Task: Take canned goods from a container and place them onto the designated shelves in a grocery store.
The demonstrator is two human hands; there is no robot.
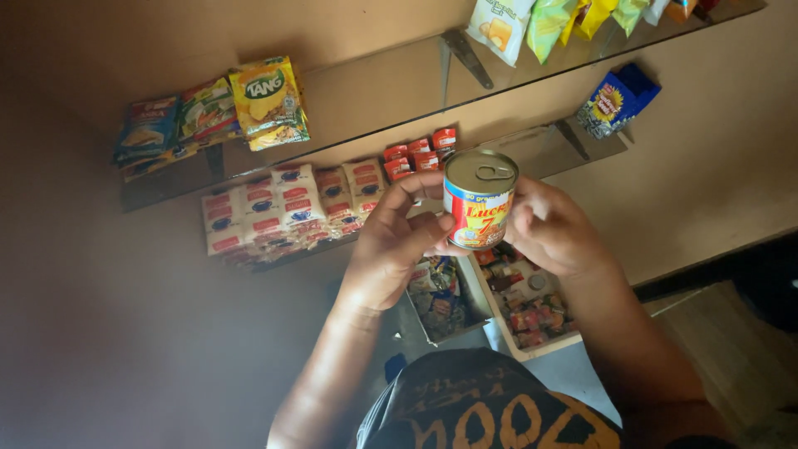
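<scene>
A small tin can (479,199) with a pull-tab lid and a red, white and yellow label is held up in front of me with both hands. My left hand (391,245) grips its left side, thumb and fingers curled onto the label. My right hand (553,229) holds the right side from behind. The can is upright, lid tilted toward the camera, in front of a glass shelf (374,91) on a brown wall.
Yellow, green and blue sachets (212,112) lie on the upper glass shelf. White and red packets (283,208) and small red packs (420,154) fill a lower shelf. Snack bags (549,21) and a blue pack (619,100) sit at the right. Boxes of sweets (499,295) stand below.
</scene>
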